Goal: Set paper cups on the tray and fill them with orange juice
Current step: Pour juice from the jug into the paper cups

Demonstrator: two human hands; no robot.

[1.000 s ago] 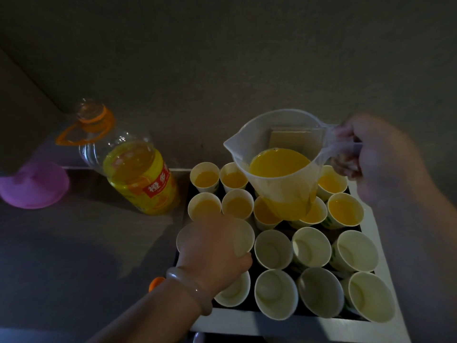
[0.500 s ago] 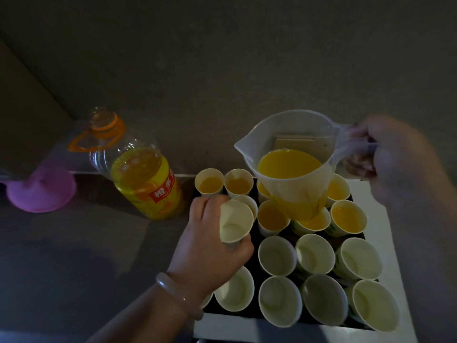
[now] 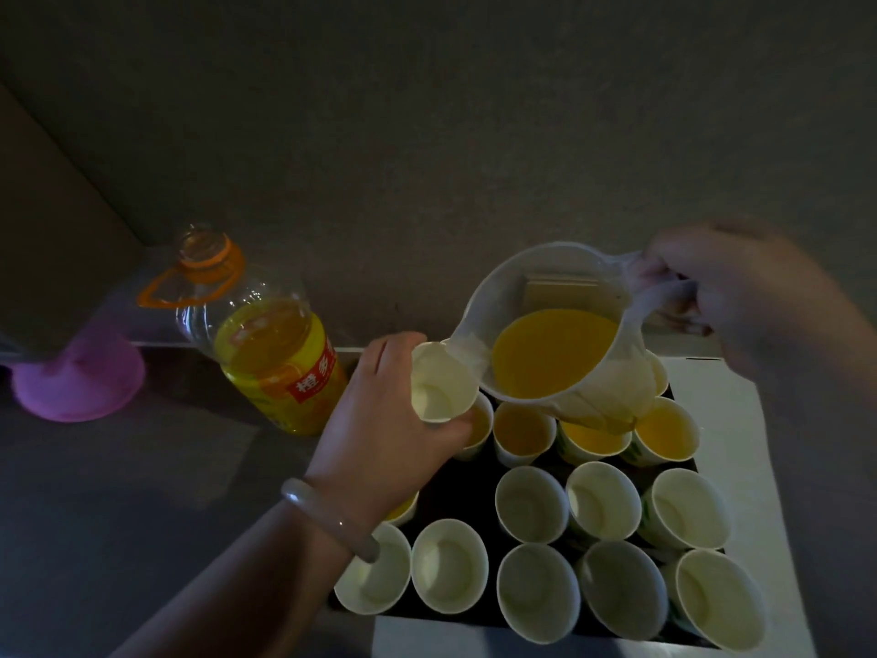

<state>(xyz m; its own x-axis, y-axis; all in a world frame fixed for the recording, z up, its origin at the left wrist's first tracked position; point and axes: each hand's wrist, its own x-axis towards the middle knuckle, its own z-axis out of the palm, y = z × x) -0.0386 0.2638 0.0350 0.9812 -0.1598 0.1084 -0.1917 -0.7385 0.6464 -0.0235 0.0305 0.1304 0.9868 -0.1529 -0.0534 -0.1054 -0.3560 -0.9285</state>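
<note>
My left hand (image 3: pixel 379 425) grips an empty white paper cup (image 3: pixel 439 384), lifted above the tray and tilted toward the jug. My right hand (image 3: pixel 740 301) holds the handle of a clear plastic jug (image 3: pixel 555 344) of orange juice, its spout touching the cup's rim. No juice shows in the held cup. Below, a dark tray (image 3: pixel 455 486) carries several paper cups: those in the far rows (image 3: pixel 664 432) hold juice, those in the near rows (image 3: pixel 531 503) are empty.
An open orange juice bottle (image 3: pixel 270 353) with an orange handle ring stands left of the tray. A purple funnel-like dish (image 3: pixel 78 379) lies further left. The tray rests on a white surface (image 3: pixel 740 448). A grey wall rises behind.
My left hand picked an empty cup off the tray and raised it to the jug's spout. The jug tipped lower toward the cup.
</note>
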